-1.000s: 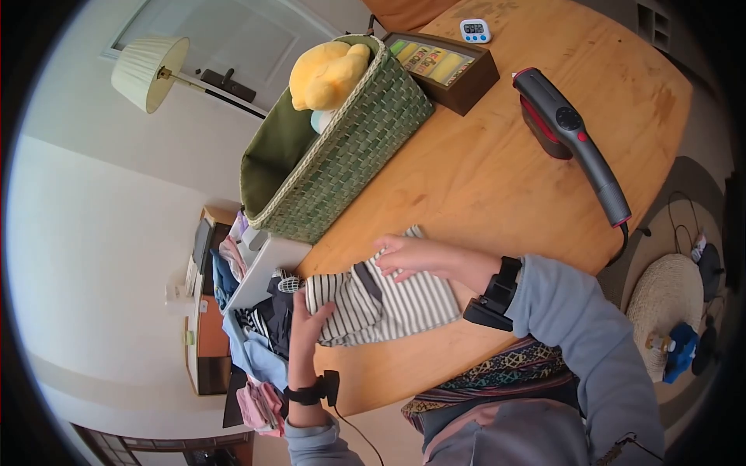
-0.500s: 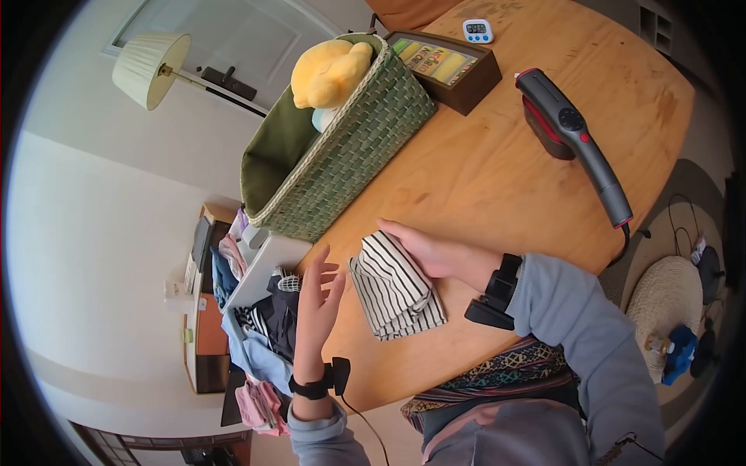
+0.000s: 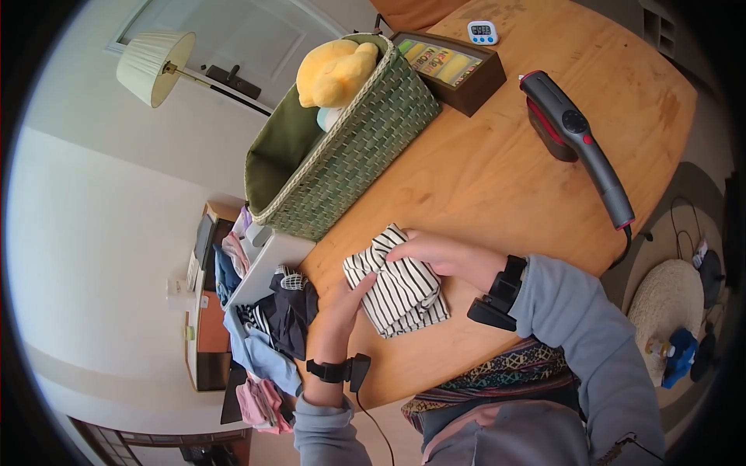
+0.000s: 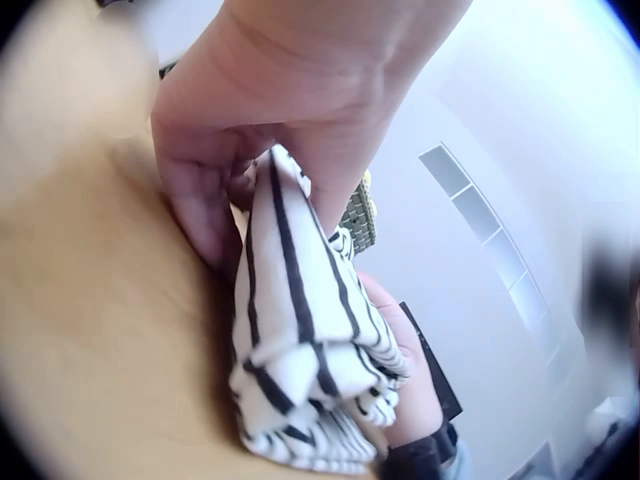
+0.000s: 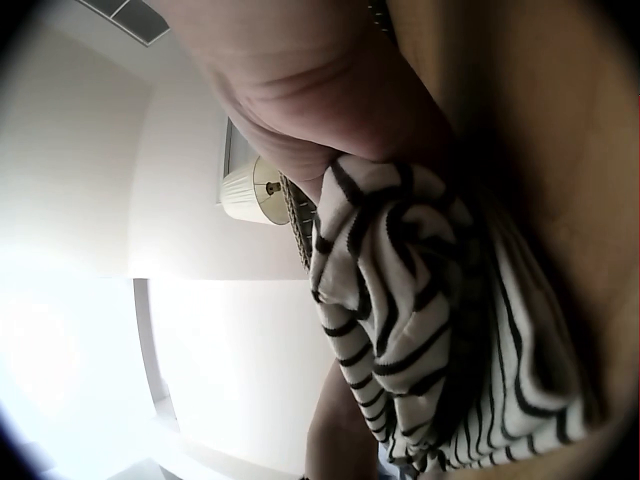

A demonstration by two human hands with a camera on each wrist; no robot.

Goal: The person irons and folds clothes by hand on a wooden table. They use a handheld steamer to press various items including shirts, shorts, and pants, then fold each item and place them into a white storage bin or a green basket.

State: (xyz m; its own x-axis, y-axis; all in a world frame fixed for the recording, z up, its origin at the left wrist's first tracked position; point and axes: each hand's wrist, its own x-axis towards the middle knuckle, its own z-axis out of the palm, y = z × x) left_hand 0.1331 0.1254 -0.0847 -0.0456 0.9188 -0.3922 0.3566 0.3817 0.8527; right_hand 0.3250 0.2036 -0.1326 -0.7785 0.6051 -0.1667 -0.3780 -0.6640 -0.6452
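A white garment with black stripes (image 3: 402,293) lies as a folded, slightly rumpled bundle over the wooden table (image 3: 482,194). My left hand (image 3: 337,309) grips its left side, thumb on top. In the left wrist view, that hand (image 4: 290,85) has its fingers behind the folded edge of the striped cloth (image 4: 290,270). On the far right side, my right hand (image 3: 437,250) holds the bundle with the thumb laid over it; its other fingers are mostly hidden. Loose folds of the cloth (image 5: 400,300) bulge below the right hand (image 5: 320,90) in the right wrist view.
A green woven basket (image 3: 357,147) with a yellow plush toy (image 3: 334,74) stands beyond the hands. Near it are a dark box (image 3: 466,81) and a timer (image 3: 482,33). A handheld steamer (image 3: 579,132) lies to the right. Dark clothes (image 3: 291,314) lie on the left.
The striped garment went from spread out to a smaller folded bundle. My left hand let go, lifted off, then came back right onto its left side. The right thumb now lies over the top.
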